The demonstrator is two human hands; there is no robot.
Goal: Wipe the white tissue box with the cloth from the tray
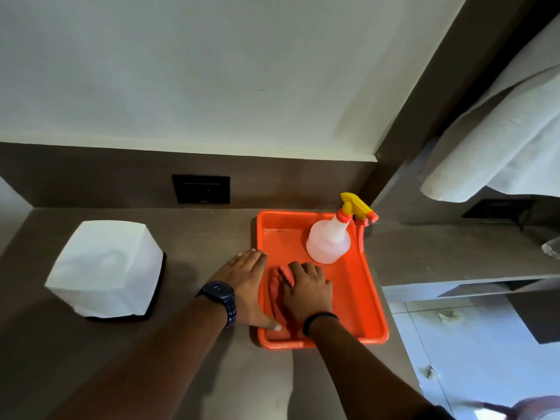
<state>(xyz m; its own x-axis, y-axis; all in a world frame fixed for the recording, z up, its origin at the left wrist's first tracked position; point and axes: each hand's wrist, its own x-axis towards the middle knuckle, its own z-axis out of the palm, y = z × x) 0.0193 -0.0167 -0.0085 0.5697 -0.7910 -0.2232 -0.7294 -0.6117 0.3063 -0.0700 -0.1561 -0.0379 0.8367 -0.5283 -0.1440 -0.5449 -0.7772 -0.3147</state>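
Observation:
The white tissue box [104, 266] stands on a dark base at the left of the brown counter. An orange tray [360, 286] sits to its right. A red cloth [277, 283] lies in the tray's near-left part. My right hand [307, 291] rests on top of the cloth with curled fingers pressing into it. My left hand [244, 284], with a dark watch on the wrist, lies flat against the tray's left rim, its thumb at the tray's near corner.
A translucent spray bottle [330, 239] with a yellow and orange trigger stands in the tray's far right corner. A black wall socket [201, 189] is behind. White towels [491, 137] hang at the right above a lower shelf.

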